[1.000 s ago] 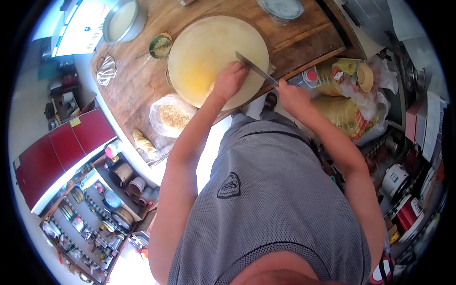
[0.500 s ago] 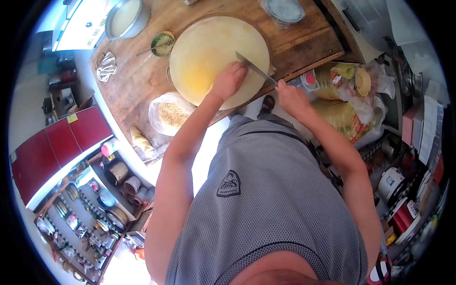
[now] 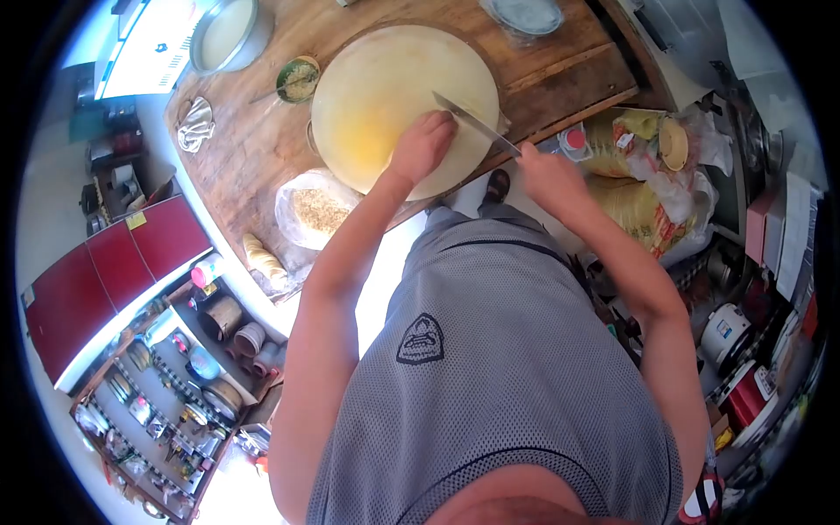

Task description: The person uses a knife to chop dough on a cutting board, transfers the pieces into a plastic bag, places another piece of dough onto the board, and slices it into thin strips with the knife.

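Note:
A large round cutting board (image 3: 367, 96), pale with a yellow stain in its middle, lies on the wooden table. On its right half rests my left hand (image 3: 424, 144), fingers curled and pressed together; whatever is under them is hidden. My right hand (image 3: 553, 179) grips the handle of a kitchen knife (image 3: 477, 122) just off the board's right edge. The blade slants over the board, its tip up and left, passing close beside my left fingertips. I cannot tell whether it touches the board.
Left of the board are a green bowl (image 3: 298, 80) with chopped food and a spoon, a metal basin (image 3: 231, 37), a crumpled cloth (image 3: 195, 125) and a plastic bag of crumbly food (image 3: 319, 210). A bag-covered dish (image 3: 528, 16) sits at the back right. Filled sacks (image 3: 626, 201) stand right of the table.
My right hand has shifted slightly right and up with the knife, whose blade lies at a slightly flatter slant. My left hand stays almost in place.

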The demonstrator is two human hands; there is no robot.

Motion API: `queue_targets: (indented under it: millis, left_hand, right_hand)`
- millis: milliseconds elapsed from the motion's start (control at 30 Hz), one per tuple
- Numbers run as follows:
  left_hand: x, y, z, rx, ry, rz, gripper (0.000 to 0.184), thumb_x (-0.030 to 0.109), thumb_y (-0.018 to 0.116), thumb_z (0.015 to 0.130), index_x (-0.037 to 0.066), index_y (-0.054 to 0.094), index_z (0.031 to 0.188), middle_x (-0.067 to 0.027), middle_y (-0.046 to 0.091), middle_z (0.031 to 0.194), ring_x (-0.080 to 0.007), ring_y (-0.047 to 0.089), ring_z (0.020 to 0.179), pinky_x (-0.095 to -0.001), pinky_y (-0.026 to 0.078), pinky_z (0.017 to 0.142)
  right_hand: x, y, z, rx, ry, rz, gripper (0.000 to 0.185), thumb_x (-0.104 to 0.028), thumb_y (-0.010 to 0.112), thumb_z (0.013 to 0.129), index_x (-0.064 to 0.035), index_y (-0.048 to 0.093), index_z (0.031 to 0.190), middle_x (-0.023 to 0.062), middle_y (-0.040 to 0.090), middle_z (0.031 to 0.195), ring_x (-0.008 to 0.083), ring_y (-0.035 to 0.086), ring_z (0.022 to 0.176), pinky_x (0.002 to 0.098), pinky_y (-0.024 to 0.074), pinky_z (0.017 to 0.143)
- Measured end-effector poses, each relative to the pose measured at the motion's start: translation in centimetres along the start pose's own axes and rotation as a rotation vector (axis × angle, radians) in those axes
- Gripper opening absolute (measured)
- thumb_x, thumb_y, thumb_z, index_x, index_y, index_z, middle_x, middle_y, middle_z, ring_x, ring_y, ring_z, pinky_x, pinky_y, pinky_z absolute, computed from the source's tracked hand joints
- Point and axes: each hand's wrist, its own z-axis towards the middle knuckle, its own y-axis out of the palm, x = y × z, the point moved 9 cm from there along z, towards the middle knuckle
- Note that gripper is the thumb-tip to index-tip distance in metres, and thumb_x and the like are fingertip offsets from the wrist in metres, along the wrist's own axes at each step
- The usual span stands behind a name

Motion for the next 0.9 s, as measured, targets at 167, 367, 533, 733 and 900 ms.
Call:
queue_targets:
  millis: [167, 367, 533, 733, 900]
  left_hand:
    - [0.0, -0.1, 0.3, -0.007, -0.028, 0.012, 0.017, 0.009, 0.069, 0.089, 0.004, 0.069, 0.106, -0.0133, 0.066, 0.115, -0.0346, 0.063, 0.108, -0.0425, 0.053, 0.092]
    - [-0.1, -0.2, -0.1, 0.043, -0.033, -0.002, 0.017, 0.009, 0.07, 0.089, 0.004, 0.07, 0.106, -0.0131, 0.066, 0.114, -0.0347, 0.063, 0.107, -0.0421, 0.054, 0.09]
    - [-0.2, -0.6, 0.4, 0.049, -0.013, -0.008, 0.017, 0.009, 0.07, 0.089, 0.003, 0.07, 0.105, -0.0131, 0.066, 0.114, -0.0345, 0.063, 0.106, -0.0422, 0.054, 0.09]
    - [0.0, -0.6, -0.1, 0.045, -0.035, -0.032, 0.017, 0.01, 0.07, 0.089, 0.004, 0.071, 0.105, -0.0133, 0.066, 0.114, -0.0347, 0.063, 0.105, -0.0427, 0.054, 0.09]
    - [-0.8, -0.2, 0.1, 0.028, -0.051, -0.019, 0.017, 0.01, 0.07, 0.088, 0.004, 0.072, 0.105, -0.0135, 0.066, 0.114, -0.0349, 0.063, 0.105, -0.0427, 0.053, 0.09]
  right_hand:
    - [1.2, 3.4, 0.9, 0.037, -0.012, -0.001, 0.021, -0.021, 0.05, 0.102, -0.0006, 0.053, 0.099, 0.0255, 0.07, 0.081, 0.0466, 0.07, 0.081, 0.0564, 0.0544, 0.071]
    - [0.2, 1.1, 0.0, 0.019, -0.026, -0.001, 0.02, -0.02, 0.049, 0.102, -0.0006, 0.053, 0.099, 0.0256, 0.07, 0.081, 0.0474, 0.07, 0.081, 0.0571, 0.0543, 0.07]
    - [0.5, 2.8, 1.8, 0.061, -0.016, 0.01, 0.018, -0.018, 0.049, 0.101, -0.0009, 0.053, 0.099, 0.0259, 0.07, 0.081, 0.0468, 0.07, 0.08, 0.0576, 0.0543, 0.069]
    - [-0.4, 1.0, -0.1, -0.014, 0.003, 0.005, 0.018, -0.019, 0.051, 0.101, -0.0006, 0.053, 0.1, 0.0263, 0.07, 0.081, 0.0464, 0.07, 0.08, 0.0576, 0.0547, 0.07]
    - [0.5, 4.1, 1.4, 0.06, -0.016, -0.036, 0.02, -0.02, 0.051, 0.102, -0.0005, 0.053, 0.099, 0.0256, 0.07, 0.078, 0.0455, 0.07, 0.078, 0.0572, 0.055, 0.069]
